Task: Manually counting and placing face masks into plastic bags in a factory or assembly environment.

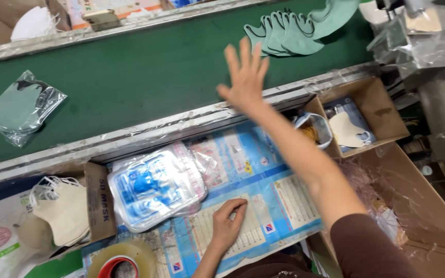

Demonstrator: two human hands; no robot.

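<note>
Running across the top, a green conveyor belt [130,77] carries fanned green masks [284,33]; the right hand [244,77] hovers just short of them, fingers spread, holding nothing. Below, the left hand [227,221] rests loosely curled on a blue printed sheet [263,180], beside a stack of clear pouches [153,188].

A clear plastic bag with a green mask [21,107] lies on the green belt, far left. Just below the belt, a stack of clear blue-printed pouches [155,186] sits beside my left hand [227,222], which rests on a blue and white printed sheet [263,198]. A brown carton [100,202] stands left of the pouches.
</note>
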